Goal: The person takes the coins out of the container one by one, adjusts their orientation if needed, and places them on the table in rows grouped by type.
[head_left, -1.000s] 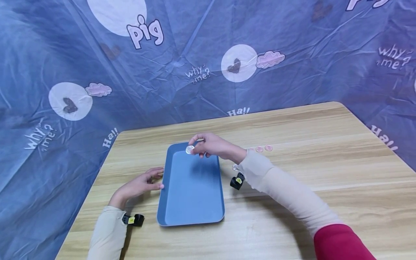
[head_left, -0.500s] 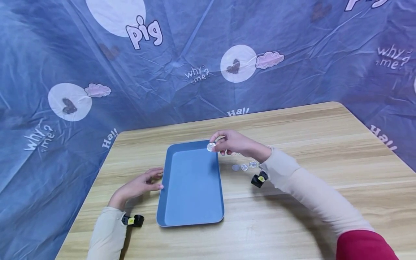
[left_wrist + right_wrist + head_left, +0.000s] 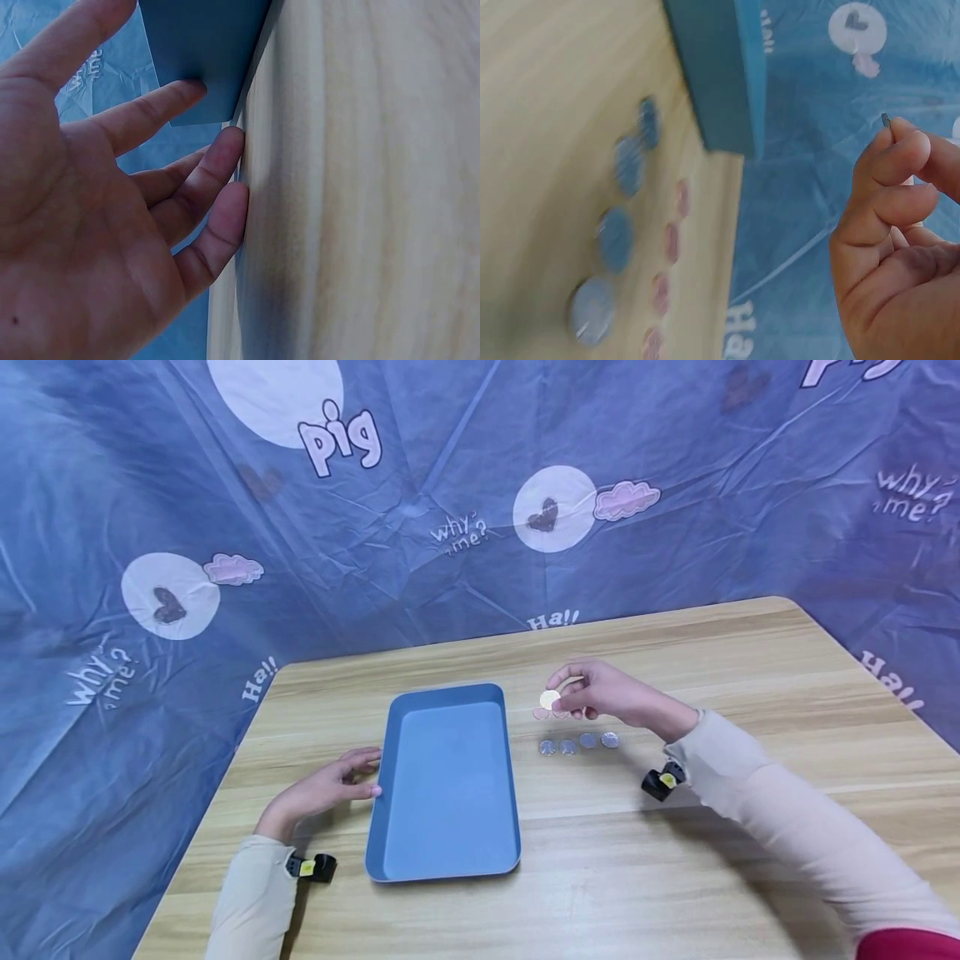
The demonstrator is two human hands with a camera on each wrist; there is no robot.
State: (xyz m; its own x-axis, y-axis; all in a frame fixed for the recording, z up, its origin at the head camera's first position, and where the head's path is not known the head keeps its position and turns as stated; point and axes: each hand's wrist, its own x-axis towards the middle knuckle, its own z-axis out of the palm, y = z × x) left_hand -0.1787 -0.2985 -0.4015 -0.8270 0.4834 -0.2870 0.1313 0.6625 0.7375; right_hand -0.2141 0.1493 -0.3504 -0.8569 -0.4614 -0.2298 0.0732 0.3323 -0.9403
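My right hand (image 3: 603,693) pinches a round shiny coin (image 3: 549,700) between thumb and fingertips, held up over a row of small pinkish coins (image 3: 541,714). In the right wrist view only the thin edge of that coin (image 3: 886,120) shows above the fingers. Nearer me lies a row of several silver coins (image 3: 567,747). My left hand (image 3: 322,793) stays beside the blue tray (image 3: 450,793), its fingertips at the left rim. The left wrist view shows those fingers spread, one against the tray's outer wall (image 3: 199,52). Part of the pinkish row is hidden behind my right hand.
The wooden table (image 3: 675,860) carries the tray to the left of both coin rows. A blue printed cloth (image 3: 420,527) hangs along the table's back and sides. A small black camera (image 3: 663,781) sits under my right wrist, and another black camera (image 3: 322,867) at the left.
My right hand has moved right with the coin, from above the tray to above the pinkish coins. The silver row has come into full view. My left hand has stayed in place.
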